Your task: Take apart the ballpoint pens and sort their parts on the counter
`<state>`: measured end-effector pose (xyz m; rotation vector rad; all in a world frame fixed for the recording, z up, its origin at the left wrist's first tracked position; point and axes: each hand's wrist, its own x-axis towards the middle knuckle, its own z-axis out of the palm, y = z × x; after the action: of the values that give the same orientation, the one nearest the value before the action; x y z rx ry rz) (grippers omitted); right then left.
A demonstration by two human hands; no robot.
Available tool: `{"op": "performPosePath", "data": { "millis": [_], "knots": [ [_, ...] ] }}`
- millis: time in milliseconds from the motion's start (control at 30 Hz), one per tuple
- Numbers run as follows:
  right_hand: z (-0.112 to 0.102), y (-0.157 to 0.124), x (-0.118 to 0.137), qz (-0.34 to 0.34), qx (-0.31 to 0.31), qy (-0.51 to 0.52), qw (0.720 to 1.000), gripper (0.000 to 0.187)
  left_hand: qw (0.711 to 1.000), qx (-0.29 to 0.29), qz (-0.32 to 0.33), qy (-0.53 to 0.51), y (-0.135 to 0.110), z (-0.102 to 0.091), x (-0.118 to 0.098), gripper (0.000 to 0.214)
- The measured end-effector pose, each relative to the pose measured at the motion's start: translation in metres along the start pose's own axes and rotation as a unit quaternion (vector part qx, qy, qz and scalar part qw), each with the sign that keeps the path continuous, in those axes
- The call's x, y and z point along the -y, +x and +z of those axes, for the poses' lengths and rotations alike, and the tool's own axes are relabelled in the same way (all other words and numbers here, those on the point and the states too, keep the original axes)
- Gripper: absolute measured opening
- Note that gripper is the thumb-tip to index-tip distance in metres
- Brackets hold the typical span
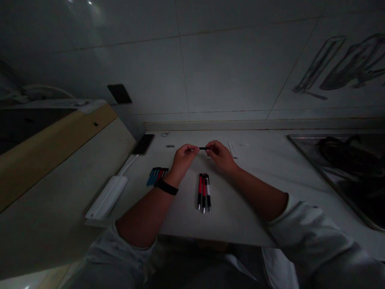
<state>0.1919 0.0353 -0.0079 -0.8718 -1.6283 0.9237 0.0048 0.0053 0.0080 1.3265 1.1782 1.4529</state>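
Note:
My left hand (184,155) and my right hand (220,155) face each other above the white counter. Both are closed in a pinch on opposite ends of a short black pen part (203,148), held level between the fingertips. My fingers cover its ends. Nearer to me lie three click pens (203,192), two red and black and one white and black, tips towards me. Left of my left wrist is a row of blue and red pen barrels (155,176), partly hidden by that wrist. Small springs (170,146) lie beyond it. Thin white sticks, possibly refills (233,150), lie beside my right hand.
A phone (143,144) is cabled to a white power strip (107,197) on the left, beside a large pale box-like unit (75,172). A small ring (165,134) lies by the tiled wall (228,72). A metal-rimmed sink or hob (321,174) is at the right.

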Motion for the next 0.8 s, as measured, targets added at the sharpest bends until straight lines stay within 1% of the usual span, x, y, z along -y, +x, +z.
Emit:
{"op": "performPosePath", "data": {
  "millis": [100, 233, 333, 400, 500, 567, 633, 700, 800],
  "knots": [
    [0.001, -0.004, 0.008, -0.051, -0.028, -0.069, 0.996, 0.012, 0.994, 0.012, -0.057, -0.094, -0.005, 0.004, -0.006, 0.029],
    [0.0, -0.005, 0.013, -0.067, -0.078, -0.081, 0.991, 0.011, 0.982, 0.015, -0.091, -0.166, -0.009, 0.005, -0.014, 0.032],
    [-0.002, -0.003, 0.011, -0.062, -0.092, -0.077, 0.991, 0.012, 0.98, 0.002, -0.08, -0.181, -0.006, 0.001, -0.021, 0.032],
    [-0.003, -0.002, 0.009, -0.05, -0.088, -0.082, 0.991, 0.013, 0.986, -0.017, -0.04, -0.161, -0.001, -0.006, -0.029, 0.031],
    [-0.004, -0.001, 0.007, -0.032, -0.075, -0.088, 0.993, 0.014, 0.993, -0.056, 0.042, -0.097, 0.008, -0.026, -0.044, 0.027],
    [-0.006, 0.0, 0.006, -0.025, -0.071, -0.085, 0.994, 0.015, 0.992, -0.082, 0.087, -0.025, 0.016, -0.044, -0.055, 0.028],
    [-0.007, 0.0, 0.004, -0.023, -0.071, -0.084, 0.994, 0.015, 0.985, -0.097, 0.123, 0.066, 0.024, -0.065, -0.064, 0.03],
    [-0.008, 0.001, 0.002, -0.025, -0.069, -0.087, 0.994, 0.016, 0.966, -0.086, 0.159, 0.186, 0.036, -0.086, -0.066, 0.027],
    [-0.008, 0.002, 0.001, -0.033, -0.065, -0.094, 0.993, 0.015, 0.914, -0.037, 0.188, 0.358, 0.058, -0.111, -0.057, 0.017]
  ]
}}
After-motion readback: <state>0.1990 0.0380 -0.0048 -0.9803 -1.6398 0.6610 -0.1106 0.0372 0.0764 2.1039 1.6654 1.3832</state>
